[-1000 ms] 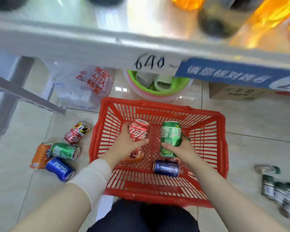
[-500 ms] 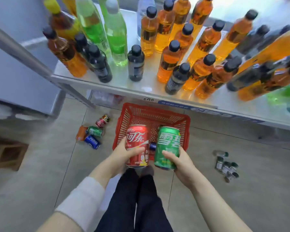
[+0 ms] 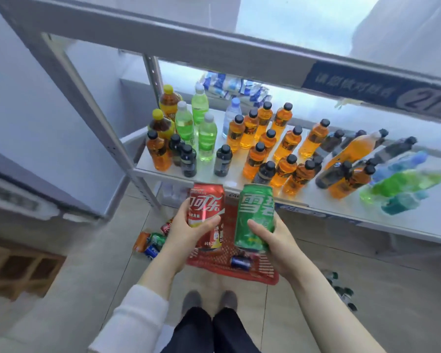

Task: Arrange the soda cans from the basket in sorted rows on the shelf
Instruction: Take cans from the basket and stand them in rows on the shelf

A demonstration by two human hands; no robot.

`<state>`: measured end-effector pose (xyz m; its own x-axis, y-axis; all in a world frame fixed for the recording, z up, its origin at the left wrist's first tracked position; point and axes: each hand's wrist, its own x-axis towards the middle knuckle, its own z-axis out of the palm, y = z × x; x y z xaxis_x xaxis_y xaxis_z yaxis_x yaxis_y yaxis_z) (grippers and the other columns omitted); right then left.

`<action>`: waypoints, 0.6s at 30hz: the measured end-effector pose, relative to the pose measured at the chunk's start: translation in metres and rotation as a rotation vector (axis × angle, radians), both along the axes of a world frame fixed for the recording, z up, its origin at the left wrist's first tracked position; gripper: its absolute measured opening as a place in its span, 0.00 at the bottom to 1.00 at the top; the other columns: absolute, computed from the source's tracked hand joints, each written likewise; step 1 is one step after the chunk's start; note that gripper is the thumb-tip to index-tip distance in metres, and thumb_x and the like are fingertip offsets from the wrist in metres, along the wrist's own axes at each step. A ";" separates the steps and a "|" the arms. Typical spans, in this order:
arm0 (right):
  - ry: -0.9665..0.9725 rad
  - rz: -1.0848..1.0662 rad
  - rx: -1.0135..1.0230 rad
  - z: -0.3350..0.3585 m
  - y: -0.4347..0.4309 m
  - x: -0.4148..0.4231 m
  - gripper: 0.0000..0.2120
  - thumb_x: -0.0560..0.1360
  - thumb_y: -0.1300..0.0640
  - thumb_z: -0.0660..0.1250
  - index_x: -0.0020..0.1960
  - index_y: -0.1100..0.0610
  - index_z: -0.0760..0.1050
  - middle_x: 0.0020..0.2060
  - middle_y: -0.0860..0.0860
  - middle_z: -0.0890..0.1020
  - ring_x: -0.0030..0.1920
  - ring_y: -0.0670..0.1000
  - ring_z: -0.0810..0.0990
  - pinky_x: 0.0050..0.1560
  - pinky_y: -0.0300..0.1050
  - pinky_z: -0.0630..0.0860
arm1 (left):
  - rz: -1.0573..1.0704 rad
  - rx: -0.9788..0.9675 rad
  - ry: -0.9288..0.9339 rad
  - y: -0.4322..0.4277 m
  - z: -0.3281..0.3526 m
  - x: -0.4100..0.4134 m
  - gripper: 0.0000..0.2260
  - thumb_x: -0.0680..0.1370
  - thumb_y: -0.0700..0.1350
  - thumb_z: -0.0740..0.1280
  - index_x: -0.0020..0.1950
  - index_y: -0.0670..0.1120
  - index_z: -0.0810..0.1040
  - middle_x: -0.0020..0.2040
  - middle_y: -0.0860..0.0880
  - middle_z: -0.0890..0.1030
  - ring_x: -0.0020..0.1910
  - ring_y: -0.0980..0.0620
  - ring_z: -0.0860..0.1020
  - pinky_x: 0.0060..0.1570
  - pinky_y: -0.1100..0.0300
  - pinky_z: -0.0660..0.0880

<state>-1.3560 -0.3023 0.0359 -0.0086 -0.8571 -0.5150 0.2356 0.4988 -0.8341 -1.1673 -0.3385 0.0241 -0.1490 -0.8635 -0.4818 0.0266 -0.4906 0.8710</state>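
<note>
Lifting both cans clear of the basket [image 3: 261, 275] is the change that matters: 1 second ago the hands were down inside it, and now they are up in front of the lower shelf [image 3: 354, 208]. The left hand [image 3: 186, 231] grips the red can [image 3: 206, 207] upright, thumb across the label and fingers wrapped round the back. The right hand [image 3: 278, 238] grips the green can [image 3: 255, 215] the same way. The 2 cans stand side by side, close but not touching, just short of the shelf's front edge and not yet over it.

The view has tilted up as well, so the shelf now shows almost whole. Bottles [image 3: 288, 146] fill most of it: orange ones in the middle, green ones at the back left, dark ones nearer the front. The barest stretch I can make out is the front strip, though blur toward the right makes it hard to judge.

The basket sits on the floor below the hands with 1 blue can [image 3: 240, 262] lying in it; whether more hide under the hands I cannot tell. A few loose cans [image 3: 152, 242] lie on the floor to its left.

As I judge it, the pick is done and the placing begins. Each colour wants its own row, so red and green should go down apart, on bare shelf, without knocking the front bottles.
</note>
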 end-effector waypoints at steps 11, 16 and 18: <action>0.137 0.016 -0.217 0.091 -0.009 0.038 0.46 0.49 0.37 0.79 0.63 0.50 0.69 0.55 0.53 0.81 0.53 0.56 0.82 0.57 0.62 0.75 | 0.015 -0.307 -0.002 -0.013 0.090 0.040 0.28 0.66 0.46 0.77 0.63 0.51 0.72 0.53 0.49 0.81 0.50 0.52 0.81 0.45 0.60 0.79; 0.226 0.050 -0.345 0.137 -0.028 0.036 0.49 0.52 0.37 0.77 0.68 0.49 0.65 0.57 0.49 0.80 0.55 0.52 0.81 0.60 0.58 0.74 | 0.077 -0.434 -0.036 -0.034 0.130 0.039 0.35 0.58 0.55 0.76 0.63 0.52 0.72 0.54 0.51 0.81 0.52 0.53 0.80 0.52 0.55 0.78; 0.224 0.042 -0.399 0.156 -0.038 0.033 0.53 0.48 0.35 0.79 0.68 0.50 0.65 0.56 0.51 0.80 0.55 0.54 0.80 0.59 0.60 0.75 | 0.100 -0.471 -0.059 -0.044 0.149 0.038 0.30 0.62 0.50 0.78 0.61 0.53 0.72 0.52 0.53 0.81 0.50 0.56 0.80 0.49 0.60 0.77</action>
<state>-1.3228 -0.3406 0.1921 -0.0432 -0.9900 -0.1341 0.0140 0.1336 -0.9909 -1.1296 -0.3823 0.1728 -0.0382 -0.9985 -0.0398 -0.0028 -0.0398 0.9992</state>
